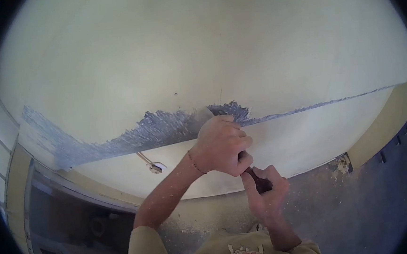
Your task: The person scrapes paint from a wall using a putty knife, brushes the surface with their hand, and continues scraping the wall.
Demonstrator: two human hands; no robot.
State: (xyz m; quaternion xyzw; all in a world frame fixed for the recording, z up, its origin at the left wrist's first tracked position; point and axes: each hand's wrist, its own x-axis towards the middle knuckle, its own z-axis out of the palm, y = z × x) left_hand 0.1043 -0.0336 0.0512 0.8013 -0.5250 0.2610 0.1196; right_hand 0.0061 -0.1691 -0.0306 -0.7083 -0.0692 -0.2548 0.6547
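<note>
My left hand (223,144) is closed in a fist, raised against the lower part of the pale wall surface (207,46). Just below and right of it, my right hand (267,191) is wrapped round a dark brown handle (259,182), whose upper end runs up to my left fist. Beyond my left knuckles a thin pale blade edge seems to show, mostly hidden by the hand. Around it lies a rough, scraped grey-blue patch (161,127), which spreads left along the lower edge. Pale flecks dot my left forearm.
A metal fitting (156,167) sticks out below the scraped edge on the left. At lower left is a dark framed opening (78,225). Pale debris (196,222) lies on the grey floor (327,212). Small dark objects stand at the far right.
</note>
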